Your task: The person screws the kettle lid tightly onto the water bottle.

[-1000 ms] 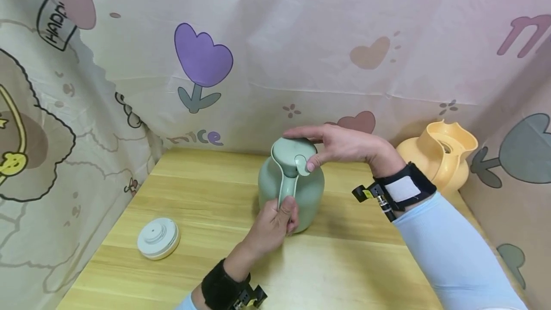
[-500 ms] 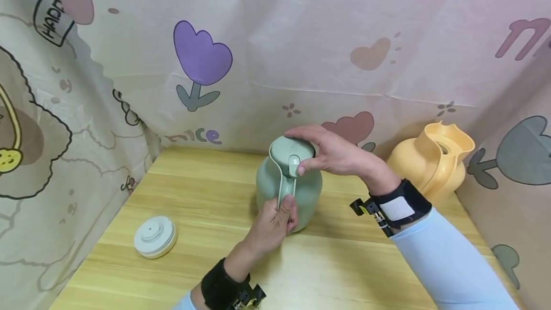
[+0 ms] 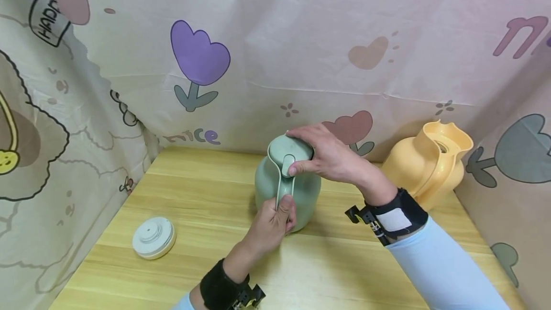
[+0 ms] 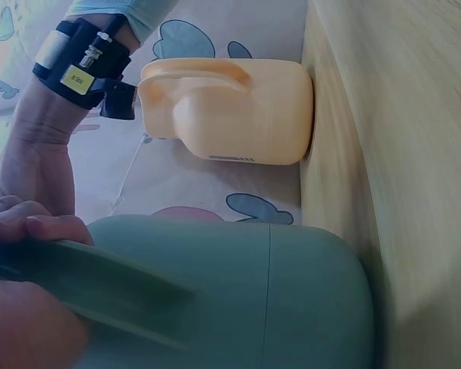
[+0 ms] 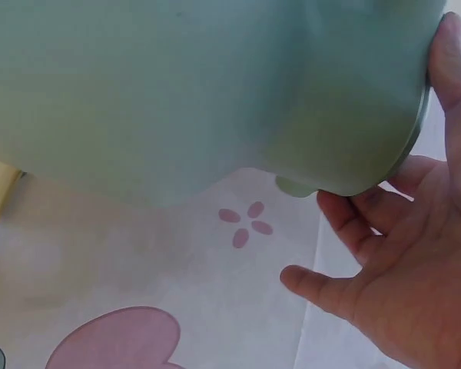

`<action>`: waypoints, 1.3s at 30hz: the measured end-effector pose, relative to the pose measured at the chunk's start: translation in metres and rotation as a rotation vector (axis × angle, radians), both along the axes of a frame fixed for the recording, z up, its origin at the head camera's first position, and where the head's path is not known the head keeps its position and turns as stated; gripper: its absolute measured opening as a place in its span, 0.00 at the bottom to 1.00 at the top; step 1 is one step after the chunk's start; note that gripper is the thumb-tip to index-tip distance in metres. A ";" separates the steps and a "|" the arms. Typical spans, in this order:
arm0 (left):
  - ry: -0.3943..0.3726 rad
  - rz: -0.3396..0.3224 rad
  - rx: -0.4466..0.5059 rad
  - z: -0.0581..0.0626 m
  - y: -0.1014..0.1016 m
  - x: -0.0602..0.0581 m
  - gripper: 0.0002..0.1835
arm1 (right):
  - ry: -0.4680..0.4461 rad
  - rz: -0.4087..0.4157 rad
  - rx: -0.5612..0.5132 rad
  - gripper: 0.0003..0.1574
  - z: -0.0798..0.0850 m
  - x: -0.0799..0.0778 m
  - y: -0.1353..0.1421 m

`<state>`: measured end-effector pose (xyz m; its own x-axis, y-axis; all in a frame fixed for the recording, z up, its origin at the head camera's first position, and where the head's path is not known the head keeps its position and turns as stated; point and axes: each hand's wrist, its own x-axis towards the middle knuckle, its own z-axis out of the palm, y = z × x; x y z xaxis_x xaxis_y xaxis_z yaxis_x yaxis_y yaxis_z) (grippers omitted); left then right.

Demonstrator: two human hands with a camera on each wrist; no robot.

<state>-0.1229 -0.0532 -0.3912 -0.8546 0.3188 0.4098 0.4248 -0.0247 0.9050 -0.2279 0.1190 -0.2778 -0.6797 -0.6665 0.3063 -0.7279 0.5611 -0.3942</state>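
A sage-green thermos jug (image 3: 309, 200) stands upright on the table in the head view, its round lid (image 3: 289, 146) seated in the top. My left hand (image 3: 268, 226) grips the jug's handle (image 4: 131, 288), with the thumb lying over the front of it. Across the top, my right hand (image 3: 331, 154) holds the lid, thumb against its small tab and fingers reaching to the far rim. From the right wrist view, the right hand (image 5: 415, 277) spans the jug's top end, its little finger standing apart from it. The lid's underside is hidden.
A yellow jug (image 3: 413, 166) without a visible lid stands at the back right, near the right forearm. On the left of the wooden table (image 3: 206, 181) lies a round white stopper (image 3: 153, 237). A patterned cloth (image 3: 284, 37) hangs close behind the jugs.
My right hand has turned the lid clockwise as seen from above; its tab has swung from the right to above the handle. My left hand keeps its hold on the handle.
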 end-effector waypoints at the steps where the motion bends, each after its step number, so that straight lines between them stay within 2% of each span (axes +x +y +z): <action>1: 0.003 0.003 -0.002 0.000 0.000 0.000 0.26 | 0.000 -0.006 0.007 0.56 0.001 0.001 -0.001; 5: 0.004 0.018 -0.012 0.000 0.000 0.000 0.26 | 0.009 -0.005 0.003 0.56 0.001 0.002 -0.001; 8: 0.012 0.025 -0.018 -0.001 0.000 0.000 0.26 | 0.021 0.009 -0.059 0.54 -0.005 0.003 0.000; 13: 0.020 0.030 -0.019 -0.003 0.001 0.000 0.26 | 0.024 -0.017 -0.240 0.49 -0.029 0.010 0.004; 17: 0.018 0.031 -0.013 -0.004 0.001 -0.001 0.25 | 0.060 -0.057 -0.399 0.47 -0.050 0.019 0.003; 20: -0.026 0.062 -0.017 -0.004 0.002 -0.001 0.21 | 0.080 -0.066 -0.490 0.47 -0.052 0.035 -0.001; 24: -0.123 0.110 -0.026 -0.001 0.002 0.002 0.12 | 0.070 -0.078 -0.565 0.49 -0.052 0.056 -0.003; 26: -0.154 0.127 -0.023 0.003 0.002 0.004 0.10 | 0.065 -0.090 -0.592 0.48 -0.058 0.060 0.000; 29: -0.157 0.191 -0.016 0.008 0.001 0.007 0.12 | 0.076 -0.128 -0.622 0.45 -0.067 0.067 0.006; 33: -0.118 0.352 -0.020 0.009 -0.003 0.002 0.05 | 0.075 -0.196 -0.632 0.38 -0.076 0.073 0.012; 36: -0.100 0.460 -0.024 0.008 -0.010 -0.005 0.11 | 0.074 -0.229 -0.625 0.32 -0.080 0.076 0.017; 39: -0.081 0.516 -0.034 0.007 -0.019 -0.011 0.12 | 0.084 -0.249 -0.618 0.29 -0.082 0.078 0.021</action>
